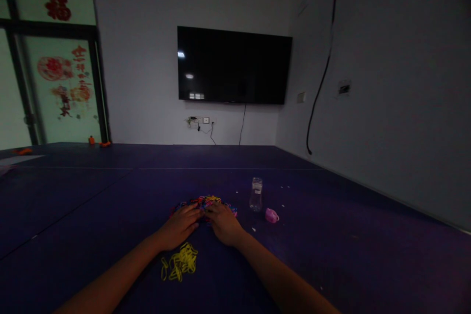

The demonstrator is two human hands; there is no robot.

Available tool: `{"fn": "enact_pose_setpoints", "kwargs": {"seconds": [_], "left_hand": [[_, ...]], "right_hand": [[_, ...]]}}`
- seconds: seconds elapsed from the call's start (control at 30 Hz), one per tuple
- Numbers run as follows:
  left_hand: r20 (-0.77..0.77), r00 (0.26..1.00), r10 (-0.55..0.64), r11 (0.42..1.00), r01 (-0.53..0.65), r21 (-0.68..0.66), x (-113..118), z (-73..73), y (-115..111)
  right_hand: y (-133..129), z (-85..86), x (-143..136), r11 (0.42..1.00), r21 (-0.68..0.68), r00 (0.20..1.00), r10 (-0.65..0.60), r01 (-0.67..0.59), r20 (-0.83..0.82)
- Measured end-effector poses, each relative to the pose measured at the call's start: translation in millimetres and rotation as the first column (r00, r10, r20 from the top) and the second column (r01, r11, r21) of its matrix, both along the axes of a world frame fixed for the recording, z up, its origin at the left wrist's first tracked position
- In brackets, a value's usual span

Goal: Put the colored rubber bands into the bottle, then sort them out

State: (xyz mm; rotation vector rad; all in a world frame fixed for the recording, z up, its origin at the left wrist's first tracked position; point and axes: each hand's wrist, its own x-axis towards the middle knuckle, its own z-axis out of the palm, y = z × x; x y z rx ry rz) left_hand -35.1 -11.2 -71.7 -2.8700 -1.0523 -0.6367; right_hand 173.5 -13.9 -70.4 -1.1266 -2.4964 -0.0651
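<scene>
A pile of small multicoloured bands (213, 199) lies on the dark purple table (110, 196). My left hand (179, 226) rests on the pile's left part, fingers stretched out. On its right part lies my right hand (224, 222), fingers spread, its fingertips close to those of my left hand. Both hands hide much of the pile. Nearer to me, below my left hand, is a separate heap of yellow bands (184, 261), untouched. A clear bottle (256, 195) stands open to the right of my right hand, with a pink lid (272, 215) beside it.
Small white scraps lie around the bottle. Orange objects (91, 140) and a pale sheet (20, 160) are at the far left. A black television (233, 66) hangs on the wall behind, and a dark cable (319, 89) runs down the right wall.
</scene>
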Motion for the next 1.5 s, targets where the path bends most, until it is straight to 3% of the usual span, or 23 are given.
{"fn": "enact_pose_setpoints", "kwargs": {"seconds": [0.37,0.63,0.97,1.27,1.5], "left_hand": [[0.070,0.998,0.000,0.999,-0.003,0.035,3.7,3.1,-1.4],[0.026,1.000,0.017,1.000,-0.017,0.016,4.0,4.4,-3.4],[0.086,0.994,0.069,0.997,-0.071,0.019,5.1,3.6,-3.7],[0.099,0.994,0.050,0.992,-0.061,0.107,4.7,3.6,-3.8],[0.106,0.994,0.036,0.994,-0.047,0.101,2.6,1.4,-2.6]], "right_hand": [[4.0,-6.5,-1.6,0.999,0.001,0.999,-0.054,0.054,0.005],[7.7,-7.3,1.2,1.000,0.008,0.999,-0.028,0.028,0.029],[4.6,-2.4,1.0,1.000,0.012,1.000,0.001,-0.001,-0.003],[-3.8,2.7,-2.1,0.990,0.133,0.999,0.045,-0.046,0.008],[-3.2,1.5,-4.7,0.981,0.187,0.998,0.051,-0.057,0.035]]}}
